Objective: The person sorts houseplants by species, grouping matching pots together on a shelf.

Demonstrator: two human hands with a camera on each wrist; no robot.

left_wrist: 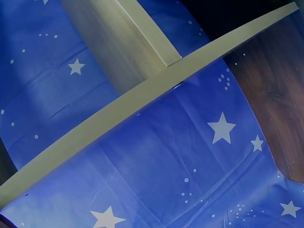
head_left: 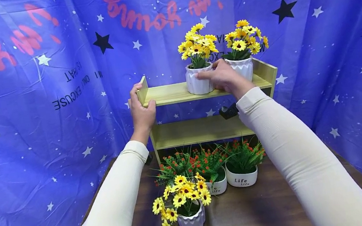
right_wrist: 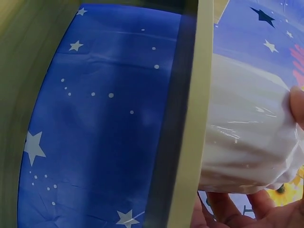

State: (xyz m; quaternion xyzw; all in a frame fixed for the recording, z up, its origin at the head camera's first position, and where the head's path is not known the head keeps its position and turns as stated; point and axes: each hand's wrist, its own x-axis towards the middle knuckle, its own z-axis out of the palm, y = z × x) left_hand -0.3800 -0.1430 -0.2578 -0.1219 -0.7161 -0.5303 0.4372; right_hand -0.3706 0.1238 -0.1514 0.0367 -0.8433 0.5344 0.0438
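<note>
On the top board of a light wooden shelf rack stands a ribbed white pot of yellow flowers. My right hand holds it from the right, thumb across its front; in the right wrist view, fingers and thumb lie around the white pot, which touches the board. A second white pot of yellow flowers stands to its right, partly hidden behind that hand. My left hand grips the rack's upper left end panel, thumb in front. The left wrist view shows the rack's side edge but not the fingers.
A third pot of yellow flowers stands on the dark wooden table in front. Behind it, white planters with red-flowered greenery sit below the rack's lower board. A blue star-printed curtain surrounds the table.
</note>
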